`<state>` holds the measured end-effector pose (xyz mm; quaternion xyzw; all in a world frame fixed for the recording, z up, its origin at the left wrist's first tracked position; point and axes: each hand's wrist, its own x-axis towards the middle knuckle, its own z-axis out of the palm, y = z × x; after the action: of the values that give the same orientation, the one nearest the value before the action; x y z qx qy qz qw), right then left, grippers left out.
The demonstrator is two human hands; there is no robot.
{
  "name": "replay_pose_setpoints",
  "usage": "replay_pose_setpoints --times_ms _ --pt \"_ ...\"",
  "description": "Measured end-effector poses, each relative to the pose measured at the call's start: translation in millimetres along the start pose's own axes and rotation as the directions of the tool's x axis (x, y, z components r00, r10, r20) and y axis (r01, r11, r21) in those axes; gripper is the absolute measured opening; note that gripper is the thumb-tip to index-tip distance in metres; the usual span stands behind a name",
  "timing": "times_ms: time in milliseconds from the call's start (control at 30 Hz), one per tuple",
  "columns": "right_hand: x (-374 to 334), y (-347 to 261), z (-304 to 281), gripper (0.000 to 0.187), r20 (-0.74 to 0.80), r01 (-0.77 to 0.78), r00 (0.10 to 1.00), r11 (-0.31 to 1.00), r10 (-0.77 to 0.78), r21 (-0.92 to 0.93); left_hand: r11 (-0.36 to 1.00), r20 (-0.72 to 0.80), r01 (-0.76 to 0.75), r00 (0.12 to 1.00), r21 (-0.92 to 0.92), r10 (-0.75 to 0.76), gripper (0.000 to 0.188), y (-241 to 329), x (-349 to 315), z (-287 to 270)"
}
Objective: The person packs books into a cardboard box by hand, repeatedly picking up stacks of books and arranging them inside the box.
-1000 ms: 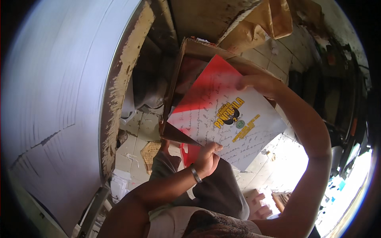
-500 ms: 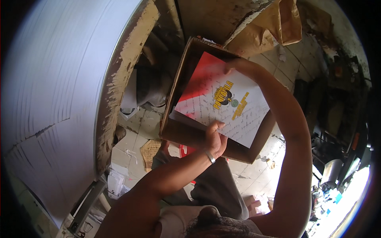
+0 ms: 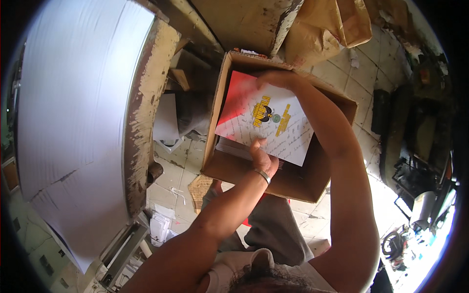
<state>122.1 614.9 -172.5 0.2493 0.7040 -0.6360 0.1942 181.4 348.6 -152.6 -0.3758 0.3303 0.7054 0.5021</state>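
Note:
A stack of red-and-white printed booklets [image 3: 288, 124] with a yellow-and-black design lies slanted inside an open cardboard box [image 3: 298, 188]. My left hand [image 3: 264, 160] grips the stack's near edge, thumb on top and fingers hidden below. At the far edge, my right hand [image 3: 281, 79] is curled over the booklets, its fingertips partly out of sight. More stacked paper edges [image 3: 244, 150] show beneath the near left side. Whether these are bound booklets or loose sheets is hard to tell.
A tall stack of white paper [image 3: 80, 107] stands at my left beside a worn wooden edge [image 3: 146, 105]. A crumpled brown paper bag [image 3: 317, 36] lies beyond the box. Paper scraps [image 3: 161, 224] litter the tiled floor, and dark machinery [image 3: 415, 141] stands at the right.
The booklets and both hands have shifted left within the box, against its left side. More of the box's right interior and far right corner shows. The view has moved slightly too.

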Motion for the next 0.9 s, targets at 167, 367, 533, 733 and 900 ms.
replay_pose_setpoints --times_ms 167,367,533,733,900 --pt "4 -12 6 0.03 0.057 0.039 0.998 0.995 -0.034 -0.093 1.0 0.014 -0.019 1.0 0.007 0.018 0.051 4 11 -11" --pt "8 1 -2 0.039 0.06 0.042 0.998 0.964 -0.027 -0.263 0.994 0.009 -0.009 1.0 0.108 0.008 0.056 -12 23 0" --pt "-24 -55 45 0.054 -0.093 -0.042 0.995 0.684 -0.038 -0.728 0.982 0.085 -0.126 0.99 0.144 0.115 0.063 15 86 -23" --pt "-98 22 65 0.045 -0.68 0.029 0.651 0.906 -0.337 -0.422 0.969 0.115 -0.089 0.991 0.229 0.064 0.066 -12 94 -20" --pt "-89 122 124 0.049 -0.987 0.013 0.125 0.995 -0.102 -0.101 0.949 0.104 -0.118 0.99 0.293 0.091 0.069 27 101 -28"
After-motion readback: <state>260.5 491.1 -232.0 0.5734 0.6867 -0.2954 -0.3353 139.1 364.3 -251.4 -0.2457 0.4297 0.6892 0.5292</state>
